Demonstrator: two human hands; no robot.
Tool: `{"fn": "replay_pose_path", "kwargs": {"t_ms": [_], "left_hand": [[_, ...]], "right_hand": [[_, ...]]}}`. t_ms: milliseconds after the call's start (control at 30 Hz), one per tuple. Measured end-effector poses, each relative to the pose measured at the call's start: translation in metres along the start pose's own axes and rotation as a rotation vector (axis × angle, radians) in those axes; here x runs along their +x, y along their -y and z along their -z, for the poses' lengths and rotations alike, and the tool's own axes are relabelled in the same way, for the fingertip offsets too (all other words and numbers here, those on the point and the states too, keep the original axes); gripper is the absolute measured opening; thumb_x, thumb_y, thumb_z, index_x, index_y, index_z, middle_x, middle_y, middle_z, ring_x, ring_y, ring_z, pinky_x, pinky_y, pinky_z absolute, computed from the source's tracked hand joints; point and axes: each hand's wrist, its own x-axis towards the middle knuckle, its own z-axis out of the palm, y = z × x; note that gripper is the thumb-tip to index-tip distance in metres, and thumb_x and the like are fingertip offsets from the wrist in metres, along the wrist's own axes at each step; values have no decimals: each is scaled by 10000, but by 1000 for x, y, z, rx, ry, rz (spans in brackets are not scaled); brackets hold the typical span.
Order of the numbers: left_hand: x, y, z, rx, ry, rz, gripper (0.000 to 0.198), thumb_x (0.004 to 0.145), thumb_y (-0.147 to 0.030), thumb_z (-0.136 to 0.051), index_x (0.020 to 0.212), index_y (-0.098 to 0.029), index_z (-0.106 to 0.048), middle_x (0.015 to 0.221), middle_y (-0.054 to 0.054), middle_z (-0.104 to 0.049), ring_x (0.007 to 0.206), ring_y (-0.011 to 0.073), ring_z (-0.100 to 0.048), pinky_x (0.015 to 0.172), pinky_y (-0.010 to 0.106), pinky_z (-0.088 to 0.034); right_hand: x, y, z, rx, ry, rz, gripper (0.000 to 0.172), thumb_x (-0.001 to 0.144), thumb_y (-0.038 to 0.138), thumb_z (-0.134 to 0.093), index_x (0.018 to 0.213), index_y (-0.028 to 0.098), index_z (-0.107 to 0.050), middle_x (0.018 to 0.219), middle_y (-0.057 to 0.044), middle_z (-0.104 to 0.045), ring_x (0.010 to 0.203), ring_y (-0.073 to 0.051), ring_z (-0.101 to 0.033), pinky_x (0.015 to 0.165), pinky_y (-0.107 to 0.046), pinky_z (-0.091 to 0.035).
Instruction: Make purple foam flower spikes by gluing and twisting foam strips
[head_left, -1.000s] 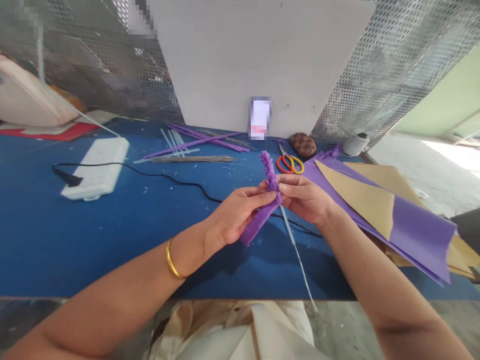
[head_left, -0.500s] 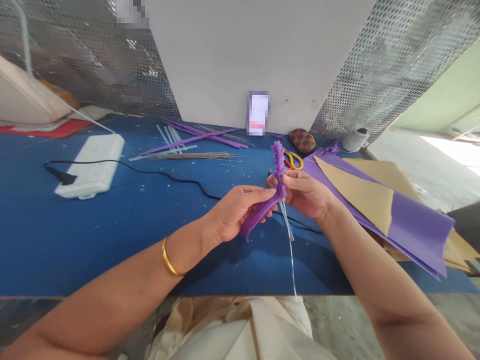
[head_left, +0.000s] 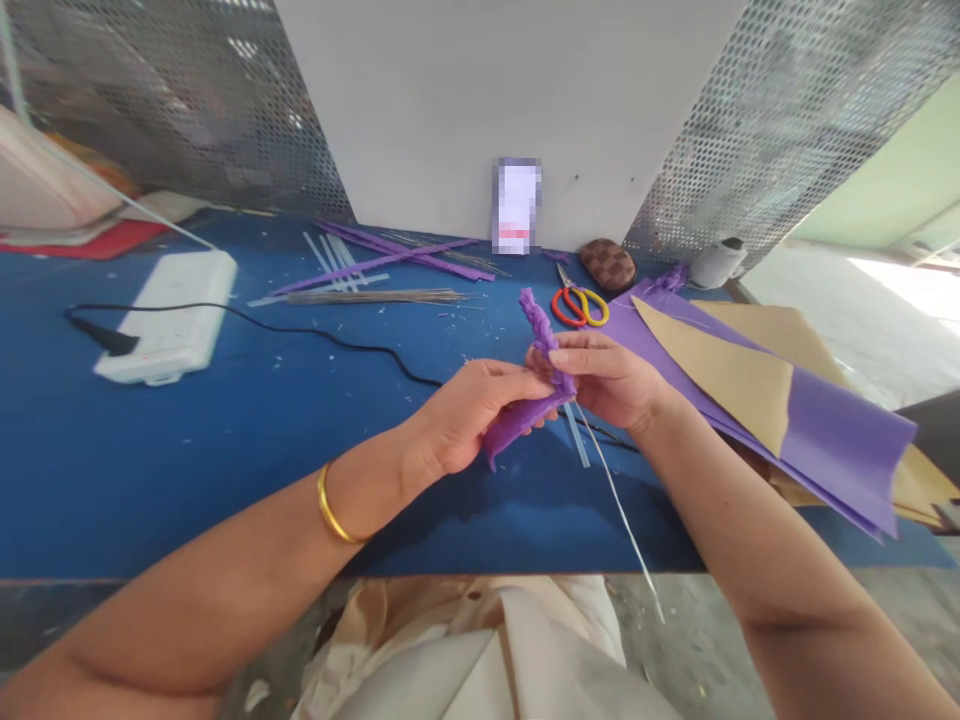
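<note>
A purple fringed strip point(head_left: 517, 418) is wound into a small purple flower spike point(head_left: 538, 326) on a thin wire stem point(head_left: 619, 510). My left hand point(head_left: 469, 410) is closed on the loose end of the strip, just left of the spike. My right hand point(head_left: 611, 378) pinches the spike's base where the strip meets the wire. The wire hangs down toward me past the edge of the blue table point(head_left: 225, 440). Both hands are held a little above the table, near its middle.
Scissors with red and yellow handles point(head_left: 579, 305) lie behind my hands. Purple and tan sheets point(head_left: 772, 400) are stacked at the right. A white power strip point(head_left: 165, 315) with a black cable point(head_left: 330, 345) lies at the left. Purple strips and thin wires point(head_left: 382, 280) lie at the back.
The spike has tilted from upright to leaning left, and the wire's lower end has swung to the right. Both hands stay closed on the piece.
</note>
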Motion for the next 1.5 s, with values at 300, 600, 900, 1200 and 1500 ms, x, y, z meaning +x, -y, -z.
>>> {"fn": "replay_pose_path", "kwargs": {"t_ms": [300,600,900,1200,1500], "left_hand": [[1,4,-2,28,-95,-70,148,713,-274,-702,643,-148,-735,630,26,-672,596,106,-559,596,217,-431],[2,6,-1,2,-103,-92,136,661,-289,-779,657,-160,-736,629,8,-653,576,102,-530,575,229,-417],[3,5,-1,98,-172,-123,93,682,-253,-747,645,-168,-746,641,19,-659,629,113,-552,627,231,-439],[1,1,2,-32,-66,-111,126,698,-255,-763,625,-155,-737,625,11,-655,644,102,-571,671,208,-448],[-1,-2,3,-53,-25,-101,102,706,-245,-753,658,-155,-745,652,16,-676,652,110,-578,696,222,-457]], "right_hand": [[0,-3,-6,-251,-181,206,142,818,222,-687,752,142,-590,602,30,-583,522,-97,-559,514,-224,-433],[0,-3,-12,-473,-316,284,246,780,256,-729,688,166,-519,625,43,-507,563,-84,-471,535,-240,-375],[1,-9,-17,-326,-297,241,262,793,310,-736,694,169,-539,584,50,-546,544,-95,-548,548,-231,-431],[-1,-4,6,19,50,59,173,825,236,-690,954,124,-715,763,-30,-694,708,-163,-680,747,-308,-542],[5,-10,9,49,15,118,184,732,278,-798,809,138,-707,626,27,-607,589,-109,-608,639,-258,-526]]}}
